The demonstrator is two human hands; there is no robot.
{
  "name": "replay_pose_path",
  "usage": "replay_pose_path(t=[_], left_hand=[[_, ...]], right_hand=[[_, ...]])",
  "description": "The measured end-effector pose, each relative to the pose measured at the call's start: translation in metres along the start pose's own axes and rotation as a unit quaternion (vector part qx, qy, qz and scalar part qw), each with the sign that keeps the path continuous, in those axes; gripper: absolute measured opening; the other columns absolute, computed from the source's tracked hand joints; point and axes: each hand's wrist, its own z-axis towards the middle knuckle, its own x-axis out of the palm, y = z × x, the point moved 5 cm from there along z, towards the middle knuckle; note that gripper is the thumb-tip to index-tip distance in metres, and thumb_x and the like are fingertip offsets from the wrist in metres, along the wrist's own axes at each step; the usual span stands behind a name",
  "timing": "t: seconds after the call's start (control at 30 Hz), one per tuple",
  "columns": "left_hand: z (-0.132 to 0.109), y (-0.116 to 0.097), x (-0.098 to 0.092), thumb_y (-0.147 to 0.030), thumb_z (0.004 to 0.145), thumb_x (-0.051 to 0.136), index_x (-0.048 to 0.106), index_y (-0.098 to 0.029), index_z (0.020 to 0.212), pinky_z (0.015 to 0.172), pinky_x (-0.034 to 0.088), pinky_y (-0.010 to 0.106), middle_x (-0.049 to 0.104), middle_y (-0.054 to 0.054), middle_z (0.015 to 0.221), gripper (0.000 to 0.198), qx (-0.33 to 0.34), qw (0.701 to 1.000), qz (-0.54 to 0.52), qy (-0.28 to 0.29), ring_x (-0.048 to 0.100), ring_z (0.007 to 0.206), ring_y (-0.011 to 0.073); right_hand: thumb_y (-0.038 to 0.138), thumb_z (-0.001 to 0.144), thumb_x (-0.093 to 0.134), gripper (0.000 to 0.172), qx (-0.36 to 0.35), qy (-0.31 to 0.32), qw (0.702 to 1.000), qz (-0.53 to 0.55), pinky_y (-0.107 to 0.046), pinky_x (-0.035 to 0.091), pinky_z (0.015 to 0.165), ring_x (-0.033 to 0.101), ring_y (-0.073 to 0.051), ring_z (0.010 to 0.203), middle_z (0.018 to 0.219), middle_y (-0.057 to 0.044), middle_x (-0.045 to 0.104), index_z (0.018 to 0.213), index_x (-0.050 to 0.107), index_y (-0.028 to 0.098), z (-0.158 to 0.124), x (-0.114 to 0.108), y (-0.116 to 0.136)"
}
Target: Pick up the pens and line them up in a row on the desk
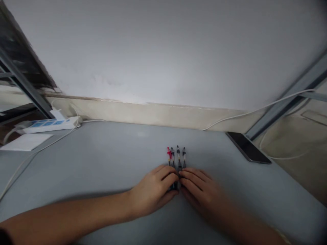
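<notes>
Left hand (153,190): fingers are being held half-curled over the pens' near ends, grip cannot be confirmed | Right hand (201,192): blurred, is being held likewise, grip cannot be confirmed | Four pens (176,158): are being kept side by side, far ends exposed, mid grey desk (114,153)

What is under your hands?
Four pens lie side by side on the grey table, and one has a red bit on top. The left hand and right hand cover their lower ends, so those cannot be seen.

Four slim dark pens (178,157) lie parallel and close together at lower centre of the frame, the leftmost marked red.
</notes>
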Motion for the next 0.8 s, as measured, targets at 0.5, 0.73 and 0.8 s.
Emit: replay_pose_path(t=[0.5, 0.73, 0.8], left_hand=[[-0.006, -0.004, -0.018, -0.021, 0.099, 0.062, 0.062, -0.016, 0.118, 0.099, 0.057, 0.042, 0.069, 0.019, 0.122, 0.02, 0.007, 0.997, -0.057, -0.052, 0.068, 0.113, 0.0292], [-0.013, -0.011, -0.043, -0.014, 0.096, 0.061, 0.06, -0.022, 0.114, 0.085, 0.055, 0.034, 0.068, 0.008, 0.107, 0.02, -0.062, 0.986, -0.126, -0.093, 0.065, 0.093, 0.0208], [-0.02, -0.009, -0.04, -0.018, 0.095, 0.064, 0.058, -0.025, 0.121, 0.08, 0.053, 0.033, 0.066, 0.006, 0.1, 0.028, -0.115, 0.978, -0.148, -0.093, 0.062, 0.086, 0.0201]], right_hand=[[0.009, 0.099, 0.066, 0.024, 0.171, -0.12, 0.975, 0.078, -0.029, 0.069, 0.073, 0.082, -0.02, 0.085, 0.106, -0.005, 0.084, 0.113, 0.071, 0.028, -0.027, -0.052, -0.018], [0.025, 0.104, 0.066, 0.007, 0.361, -0.286, 0.866, 0.195, -0.026, 0.068, 0.062, 0.076, -0.014, 0.063, 0.099, -0.002, 0.075, 0.101, 0.072, 0.027, -0.04, -0.059, -0.039], [0.027, 0.102, 0.069, 0.007, 0.402, -0.318, 0.832, 0.213, -0.024, 0.067, 0.063, 0.075, -0.014, 0.063, 0.098, -0.003, 0.074, 0.097, 0.074, 0.026, -0.043, -0.062, -0.042]])
